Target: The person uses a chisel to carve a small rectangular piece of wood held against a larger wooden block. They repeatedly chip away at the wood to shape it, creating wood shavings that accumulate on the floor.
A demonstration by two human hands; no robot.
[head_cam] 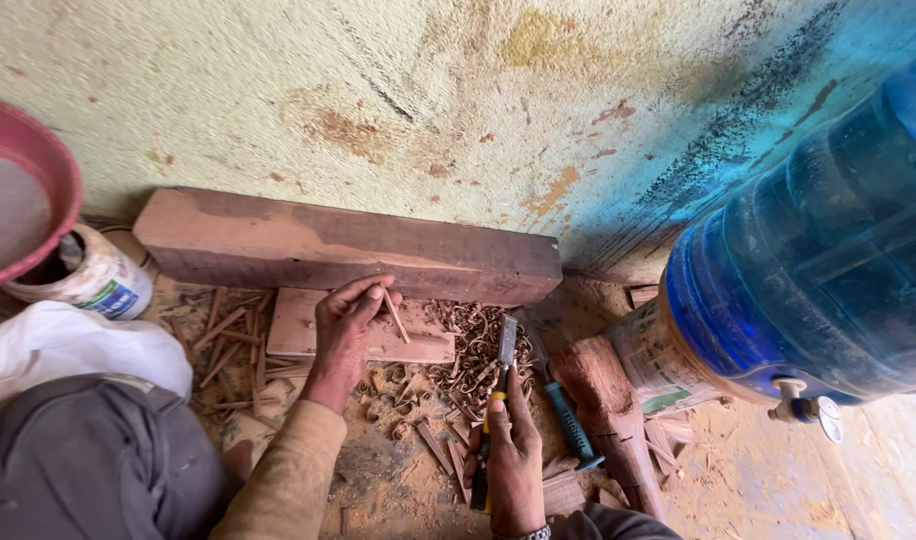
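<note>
1. My left hand (343, 325) pinches a thin wooden stick (395, 315) between thumb and fingertips, with the stick slanting down to the right.
2. That hand rests over a flat board (288, 325) lying on the floor.
3. My right hand (513, 455) is closed around the yellow-and-black handle of a chisel (500, 365), whose metal blade points up and away from me.
4. The chisel tip sits in a heap of curled shavings (473, 350) just right of the board.
5. A long beam (348, 250) lies against the wall (428, 90), directly behind the board and shavings.
6. A second tool with a blue handle (573, 425) lies on the floor just right of my right hand.
7. A wooden mallet (608, 415) lies beside that tool, its head towards the wall.
8. Offcuts and chips (438, 445) are scattered between my two hands.
9. A blue water jug (828, 270) stands at far right, on a tin.
10. A pink basin (28, 190) and a white tin (88, 275) stand at far left.
</note>
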